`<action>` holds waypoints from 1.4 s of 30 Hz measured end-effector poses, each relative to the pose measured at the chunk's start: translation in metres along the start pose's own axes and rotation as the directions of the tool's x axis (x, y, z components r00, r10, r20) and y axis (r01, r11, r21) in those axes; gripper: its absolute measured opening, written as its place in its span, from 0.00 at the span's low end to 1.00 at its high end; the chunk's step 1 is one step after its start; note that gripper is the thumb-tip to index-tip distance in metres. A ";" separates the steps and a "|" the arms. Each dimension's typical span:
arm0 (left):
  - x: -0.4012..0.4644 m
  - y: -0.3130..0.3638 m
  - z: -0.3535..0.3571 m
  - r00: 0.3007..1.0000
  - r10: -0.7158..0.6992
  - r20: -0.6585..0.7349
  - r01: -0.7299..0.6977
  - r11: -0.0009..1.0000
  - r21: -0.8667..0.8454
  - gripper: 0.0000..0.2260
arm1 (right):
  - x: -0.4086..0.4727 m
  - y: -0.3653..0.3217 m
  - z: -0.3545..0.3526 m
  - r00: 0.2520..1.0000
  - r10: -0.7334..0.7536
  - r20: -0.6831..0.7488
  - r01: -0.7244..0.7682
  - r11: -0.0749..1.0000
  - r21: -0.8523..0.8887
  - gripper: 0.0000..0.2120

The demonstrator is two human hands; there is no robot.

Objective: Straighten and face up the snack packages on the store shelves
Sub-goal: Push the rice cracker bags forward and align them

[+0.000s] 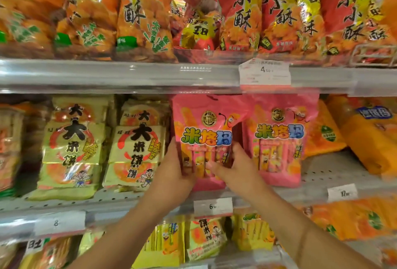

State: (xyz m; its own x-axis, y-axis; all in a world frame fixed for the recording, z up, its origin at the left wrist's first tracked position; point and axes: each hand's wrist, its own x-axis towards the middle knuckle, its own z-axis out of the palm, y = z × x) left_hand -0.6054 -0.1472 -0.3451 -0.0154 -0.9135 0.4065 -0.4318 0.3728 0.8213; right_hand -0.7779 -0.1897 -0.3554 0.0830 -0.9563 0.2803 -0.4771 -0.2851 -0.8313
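A pink snack package point(204, 127) stands upright on the middle shelf point(129, 201), front facing me. My left hand point(174, 167) grips its lower left edge. My right hand point(234, 167) holds its lower right side, thumb across the front. A second pink package point(279, 137) of the same kind stands just to the right, touching it.
Yellow-green cracker packs point(73, 146) point(135, 150) lean back on the left of the same shelf. Orange bags point(369, 135) lie tilted at the right. Orange and red bags point(139, 11) fill the upper shelf. Yellow packs point(206, 238) sit below. Price tags point(212, 206) line the shelf rails.
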 end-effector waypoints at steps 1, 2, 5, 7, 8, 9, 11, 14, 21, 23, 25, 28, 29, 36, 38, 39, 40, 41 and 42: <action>-0.002 0.001 0.000 1.000 -0.004 0.001 0.004 1.000 -0.013 0.37 | -0.002 -0.001 -0.001 1.000 0.011 0.013 -0.011 1.000 0.003 0.22; -0.003 0.002 -0.003 1.000 -0.007 -0.006 0.007 1.000 -0.021 0.38 | -0.004 -0.003 -0.002 1.000 0.020 0.020 -0.021 1.000 0.002 0.24; -0.014 0.005 -0.020 0.999 0.004 -0.038 -0.002 1.000 0.028 0.37 | -0.018 -0.009 -0.002 0.998 -0.027 -0.062 0.021 0.995 -0.094 0.35; -0.023 0.000 -0.041 0.992 0.038 -0.121 -0.021 0.990 0.142 0.29 | -0.037 -0.016 0.001 0.977 -0.146 -0.155 0.122 0.981 -0.153 0.39; -0.026 -0.004 -0.053 0.981 0.090 -0.174 -0.043 0.966 0.254 0.24 | -0.046 -0.021 0.003 0.948 -0.259 -0.185 0.219 0.953 -0.211 0.36; -0.031 -0.010 -0.066 0.965 0.157 -0.211 -0.064 0.918 0.390 0.20 | -0.053 -0.027 0.007 0.903 -0.390 -0.181 0.329 0.898 -0.293 0.33; -0.043 -0.021 -0.091 0.946 0.213 -0.246 -0.029 0.809 0.587 0.15 | -0.059 -0.039 0.020 0.809 -0.582 -0.081 0.520 0.773 -0.364 0.28; -0.067 -0.044 -0.126 0.946 0.162 -0.282 0.083 0.717 0.692 0.15 | -0.055 -0.063 0.056 0.757 -0.641 0.130 0.645 0.701 -0.305 0.24; -0.120 -0.096 -0.208 0.949 -0.009 -0.317 0.261 0.587 0.766 0.20 | -0.038 -0.109 0.170 0.717 -0.590 0.372 0.693 0.664 -0.281 0.23; -0.132 -0.110 -0.234 0.950 -0.035 -0.309 0.277 0.548 0.789 0.24 | -0.041 -0.121 0.202 0.698 -0.578 0.421 0.708 0.644 -0.290 0.24; -0.143 -0.121 -0.260 0.948 -0.037 -0.317 0.289 0.520 0.804 0.24 | -0.046 -0.131 0.231 0.692 -0.544 0.474 0.711 0.627 -0.319 0.25; -0.157 -0.138 -0.296 0.948 -0.014 -0.317 0.281 0.499 0.820 0.22 | -0.052 -0.146 0.270 0.673 -0.511 0.535 0.727 0.591 -0.349 0.26; -0.161 -0.144 -0.307 0.949 -0.015 -0.313 0.280 0.491 0.825 0.22 | -0.054 -0.153 0.284 0.667 -0.505 0.547 0.731 0.586 -0.350 0.26; -0.177 -0.179 -0.353 0.968 -0.079 -0.237 0.247 0.437 0.865 0.31 | -0.077 -0.166 0.349 0.716 -0.425 0.553 0.694 0.518 -0.501 0.31; -0.177 -0.182 -0.356 0.974 -0.041 -0.222 0.217 0.441 0.871 0.30 | -0.079 -0.164 0.350 0.733 -0.420 0.534 0.678 0.510 -0.530 0.31; -0.176 -0.184 -0.357 0.975 -0.009 -0.220 0.201 0.446 0.872 0.29 | -0.078 -0.165 0.350 0.736 -0.419 0.531 0.675 0.517 -0.526 0.30; -0.175 -0.185 -0.357 0.975 0.025 -0.219 0.184 0.455 0.871 0.28 | -0.078 -0.165 0.348 0.738 -0.414 0.532 0.671 0.530 -0.519 0.30; -0.174 -0.186 -0.358 0.973 0.063 -0.221 0.166 0.474 0.865 0.26 | -0.078 -0.167 0.347 0.742 -0.407 0.533 0.666 0.543 -0.511 0.30; -0.172 -0.187 -0.360 0.970 0.100 -0.224 0.146 0.497 0.855 0.25 | -0.078 -0.168 0.345 0.744 -0.403 0.532 0.661 0.557 -0.503 0.30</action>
State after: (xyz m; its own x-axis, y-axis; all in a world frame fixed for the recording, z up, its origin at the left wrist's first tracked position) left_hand -0.1974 -0.0008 -0.4244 0.1437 -0.8121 0.5656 -0.9882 -0.0875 0.1254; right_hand -0.4020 -0.0898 -0.4033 0.7199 -0.6313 0.2884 -0.6507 -0.7585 -0.0359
